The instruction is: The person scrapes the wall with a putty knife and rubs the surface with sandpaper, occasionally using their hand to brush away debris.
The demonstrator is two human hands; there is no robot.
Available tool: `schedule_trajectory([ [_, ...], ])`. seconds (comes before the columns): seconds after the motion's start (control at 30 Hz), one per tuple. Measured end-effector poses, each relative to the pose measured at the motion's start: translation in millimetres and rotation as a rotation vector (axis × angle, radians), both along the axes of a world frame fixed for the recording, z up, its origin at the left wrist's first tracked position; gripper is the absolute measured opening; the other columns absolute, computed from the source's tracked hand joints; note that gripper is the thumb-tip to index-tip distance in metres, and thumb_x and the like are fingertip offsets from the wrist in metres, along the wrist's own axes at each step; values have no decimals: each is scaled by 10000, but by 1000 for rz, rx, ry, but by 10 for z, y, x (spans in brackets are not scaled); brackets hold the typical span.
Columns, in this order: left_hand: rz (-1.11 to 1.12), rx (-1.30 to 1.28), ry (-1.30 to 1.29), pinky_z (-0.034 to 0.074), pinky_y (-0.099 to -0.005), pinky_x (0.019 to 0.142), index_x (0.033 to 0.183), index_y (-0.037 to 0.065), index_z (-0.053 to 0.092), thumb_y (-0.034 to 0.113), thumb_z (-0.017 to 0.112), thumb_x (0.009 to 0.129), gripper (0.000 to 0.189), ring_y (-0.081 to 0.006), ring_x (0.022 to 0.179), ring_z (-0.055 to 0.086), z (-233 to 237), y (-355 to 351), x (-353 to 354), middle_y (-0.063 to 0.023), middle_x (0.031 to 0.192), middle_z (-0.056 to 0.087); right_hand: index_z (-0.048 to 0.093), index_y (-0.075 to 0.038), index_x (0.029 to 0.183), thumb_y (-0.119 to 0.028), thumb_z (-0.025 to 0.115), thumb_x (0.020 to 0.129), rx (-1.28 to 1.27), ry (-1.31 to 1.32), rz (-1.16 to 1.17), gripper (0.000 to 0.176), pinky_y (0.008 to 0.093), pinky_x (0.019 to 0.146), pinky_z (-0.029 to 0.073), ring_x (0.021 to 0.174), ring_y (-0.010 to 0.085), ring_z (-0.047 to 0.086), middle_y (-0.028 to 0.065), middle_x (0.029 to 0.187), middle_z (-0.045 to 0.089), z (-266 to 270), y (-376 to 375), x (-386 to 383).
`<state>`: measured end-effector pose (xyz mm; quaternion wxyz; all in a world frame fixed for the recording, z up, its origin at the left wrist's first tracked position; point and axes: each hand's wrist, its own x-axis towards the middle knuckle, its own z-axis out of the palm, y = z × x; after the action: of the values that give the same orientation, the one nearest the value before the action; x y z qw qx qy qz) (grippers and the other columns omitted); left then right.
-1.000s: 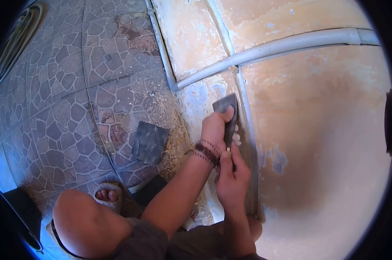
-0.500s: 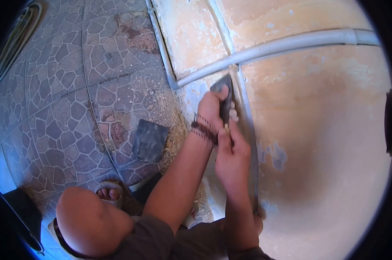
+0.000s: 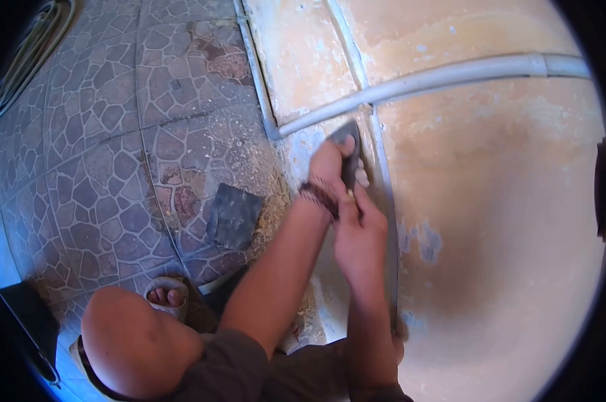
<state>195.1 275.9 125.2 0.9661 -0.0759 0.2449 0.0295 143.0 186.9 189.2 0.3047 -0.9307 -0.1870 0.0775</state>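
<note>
My left hand [image 3: 327, 166], with dark cord bracelets at its wrist, is closed around the grey blade of a scraper [image 3: 344, 131]. Its thumb presses on the blade's face and other fingertips show past the far edge. Just below, my right hand [image 3: 360, 244] grips the lower end of the tool, where a bit of pale yellowish handle shows between thumb and forefinger. The blade tip rests against or very near the peeling wall [image 3: 464, 221], under a horizontal pipe [image 3: 450, 74]. The rest of the handle is hidden.
A dark, roughly square slab [image 3: 235, 216] lies on the stone-patterned floor [image 3: 102, 181], beside crumbs of debris [image 3: 271, 214] along the wall's foot. A thin vertical pipe [image 3: 385, 167] runs beside my hands. A coiled hose [image 3: 32, 57] lies at far left.
The view has shifted slightly, so the scene sits a little lower and to the right. Both hands keep their hold on the scraper, nearly in the same place.
</note>
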Motion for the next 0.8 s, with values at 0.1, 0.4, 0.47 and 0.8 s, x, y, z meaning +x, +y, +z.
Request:
schedule_trajectory([
  [0.1,-71,-17,39,436,-384,374,767,38,508,215,539,894,219,-233,417,485,21,83,-27,-90,585,514,487,102,1204,-158,459,911,-121,-126,107,392,366,820,460,940,404,598,308,990,596,104,85,-87],
  [0.4,-65,35,19,424,-370,377,777,43,537,245,582,866,226,-248,429,502,28,-31,-72,-103,593,542,494,103,1195,-165,464,912,-78,-147,64,391,359,816,460,940,392,600,313,985,592,42,-16,-140],
  [0.47,-37,127,30,414,-367,365,765,51,538,291,607,856,266,-245,408,492,57,-163,-72,-99,595,546,500,100,1189,-188,462,914,-57,-68,11,400,374,834,452,959,404,589,318,1003,585,93,-119,-166],
  [0.8,-58,104,16,423,-385,389,794,25,542,249,537,902,249,-245,416,488,55,-209,-171,-95,578,524,484,91,1225,-196,477,933,-84,-66,29,410,329,848,452,981,223,597,243,1102,606,107,-167,-259],
])
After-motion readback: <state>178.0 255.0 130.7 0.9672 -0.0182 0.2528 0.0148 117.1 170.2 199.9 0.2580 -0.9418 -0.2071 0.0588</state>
